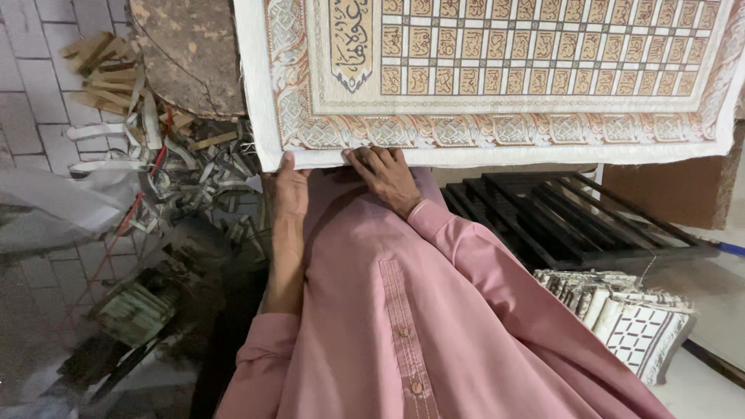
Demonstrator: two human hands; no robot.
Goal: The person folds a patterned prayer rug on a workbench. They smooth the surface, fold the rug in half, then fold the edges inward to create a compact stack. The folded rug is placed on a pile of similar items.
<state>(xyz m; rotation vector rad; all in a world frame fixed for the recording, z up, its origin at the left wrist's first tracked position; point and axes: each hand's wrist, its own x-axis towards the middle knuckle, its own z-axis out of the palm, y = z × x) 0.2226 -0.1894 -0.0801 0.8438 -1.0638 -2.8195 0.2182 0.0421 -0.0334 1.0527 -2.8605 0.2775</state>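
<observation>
Only one view on my end: the head cam looks steeply down, close over the woven tapestry (497, 77), pink shirt (419, 310) right below it.

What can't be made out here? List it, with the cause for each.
- Woven tapestry: its far part is cut off by the top edge of the head view.
- Left hand: only the thumb shows on top; the fingers are hidden under the cloth's white border.
- Right hand: fingertips curl at the border, so its grip is unclear.
- Floor scraps: blurred, kind unclear.
</observation>
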